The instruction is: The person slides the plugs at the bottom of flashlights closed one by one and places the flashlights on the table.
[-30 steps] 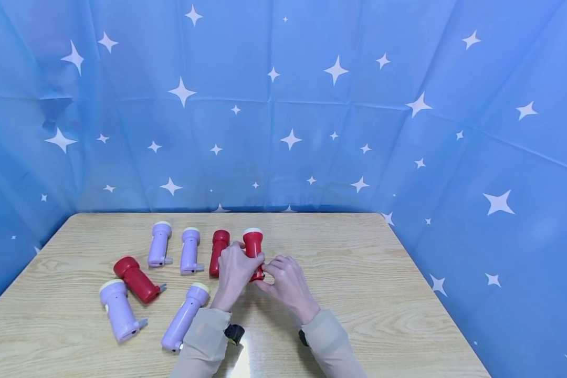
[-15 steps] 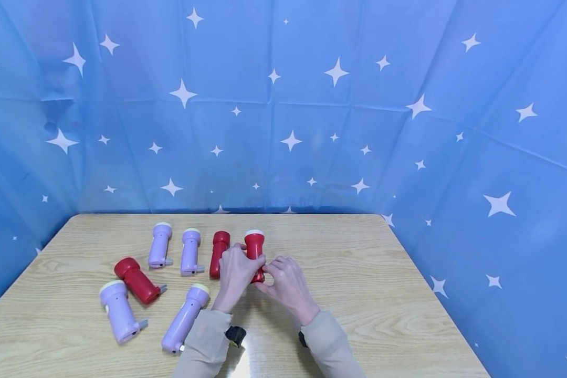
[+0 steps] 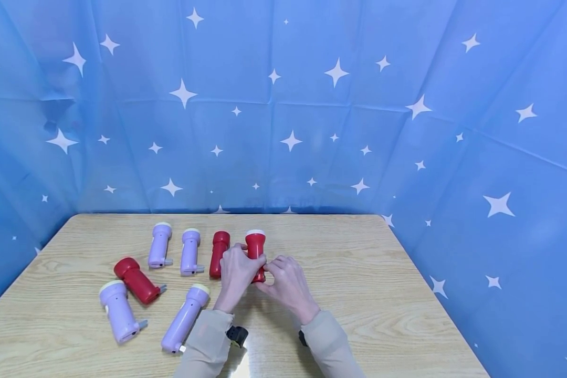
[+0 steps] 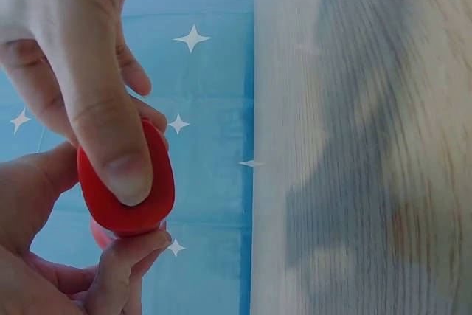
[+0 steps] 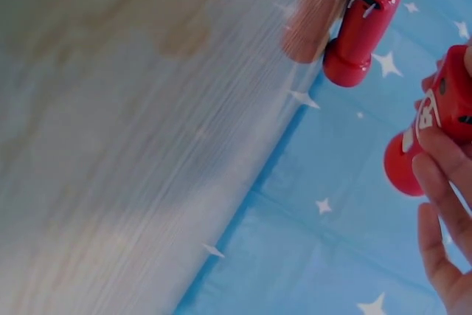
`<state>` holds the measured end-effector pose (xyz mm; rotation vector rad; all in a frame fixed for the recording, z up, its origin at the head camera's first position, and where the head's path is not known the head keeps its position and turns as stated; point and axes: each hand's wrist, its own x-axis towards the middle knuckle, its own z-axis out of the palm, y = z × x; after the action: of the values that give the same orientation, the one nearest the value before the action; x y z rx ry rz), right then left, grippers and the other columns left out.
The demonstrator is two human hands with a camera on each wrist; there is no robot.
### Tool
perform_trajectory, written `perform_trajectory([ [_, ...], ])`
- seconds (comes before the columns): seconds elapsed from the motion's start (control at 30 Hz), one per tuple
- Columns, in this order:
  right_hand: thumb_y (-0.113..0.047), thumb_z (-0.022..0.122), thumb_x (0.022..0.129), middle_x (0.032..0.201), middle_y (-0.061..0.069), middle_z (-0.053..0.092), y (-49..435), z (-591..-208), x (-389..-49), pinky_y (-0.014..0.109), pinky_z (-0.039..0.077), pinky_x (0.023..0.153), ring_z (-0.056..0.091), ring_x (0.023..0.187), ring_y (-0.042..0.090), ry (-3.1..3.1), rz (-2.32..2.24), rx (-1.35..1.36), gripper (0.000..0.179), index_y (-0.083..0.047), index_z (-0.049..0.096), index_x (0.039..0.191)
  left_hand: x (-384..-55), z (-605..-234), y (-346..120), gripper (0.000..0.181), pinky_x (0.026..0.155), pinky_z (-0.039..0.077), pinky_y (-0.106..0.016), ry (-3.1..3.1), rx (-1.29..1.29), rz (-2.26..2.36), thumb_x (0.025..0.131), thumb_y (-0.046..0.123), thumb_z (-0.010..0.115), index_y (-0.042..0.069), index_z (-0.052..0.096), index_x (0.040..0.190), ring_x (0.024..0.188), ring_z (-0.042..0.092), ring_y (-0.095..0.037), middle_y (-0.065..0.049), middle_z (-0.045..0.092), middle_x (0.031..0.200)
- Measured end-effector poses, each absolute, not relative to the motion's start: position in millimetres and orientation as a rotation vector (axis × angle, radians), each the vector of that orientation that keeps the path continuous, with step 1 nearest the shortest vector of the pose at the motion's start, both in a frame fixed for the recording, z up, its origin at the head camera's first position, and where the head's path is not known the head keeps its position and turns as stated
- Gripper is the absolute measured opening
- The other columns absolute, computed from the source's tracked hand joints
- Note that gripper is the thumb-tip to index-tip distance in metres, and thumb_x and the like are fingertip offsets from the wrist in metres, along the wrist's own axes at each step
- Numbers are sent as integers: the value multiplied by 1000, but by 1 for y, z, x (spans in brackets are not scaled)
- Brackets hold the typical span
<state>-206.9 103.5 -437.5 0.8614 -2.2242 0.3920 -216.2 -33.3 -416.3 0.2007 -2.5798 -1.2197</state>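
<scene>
A red flashlight with a white-rimmed head is held between both hands, its head pointing away from the person. My left hand grips its body from the left, thumb across the top. From the right, my right hand holds the tail. In the left wrist view the right thumb presses on the tail end of the flashlight, while left-hand fingers curl beneath it. White markings show on the flashlight's side in the right wrist view. Another red flashlight lies just left of the left hand.
Purple flashlights and one more red flashlight lie on the left of the wooden table; several have plug prongs sticking out. A blue star-patterned curtain hangs behind the table.
The held flashlight and the left hand have shifted very slightly to the right. Both hands keep their hold, and the flashlights on the table stay put.
</scene>
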Motion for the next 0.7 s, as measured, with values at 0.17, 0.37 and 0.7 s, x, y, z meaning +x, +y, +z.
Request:
perform_trajectory([
  [0.17,-32,87,62,65,-5,66,103,-436,-206,21,44,60,54,63,9,-2245,387,861,28,-14,71,76,-216,-416,-34,48,63,51,-34,-2579,210,-1213,73,30,73,-6,62,103,61,58,-21,-14,67,73],
  [0.37,-31,86,63,66,-5,67,103,-436,-207,20,44,59,55,64,9,-2247,374,890,27,-14,71,77,-216,-416,-34,49,64,52,-36,-2582,232,-1205,73,30,73,-7,62,103,63,60,-24,-17,69,79],
  [0.7,-29,87,61,65,-5,67,104,-437,-208,20,43,58,56,63,9,-2222,399,897,25,-14,71,74,-215,-416,-33,49,65,53,-36,-2577,217,-1196,72,29,74,-6,62,103,63,60,-24,-17,69,81],
])
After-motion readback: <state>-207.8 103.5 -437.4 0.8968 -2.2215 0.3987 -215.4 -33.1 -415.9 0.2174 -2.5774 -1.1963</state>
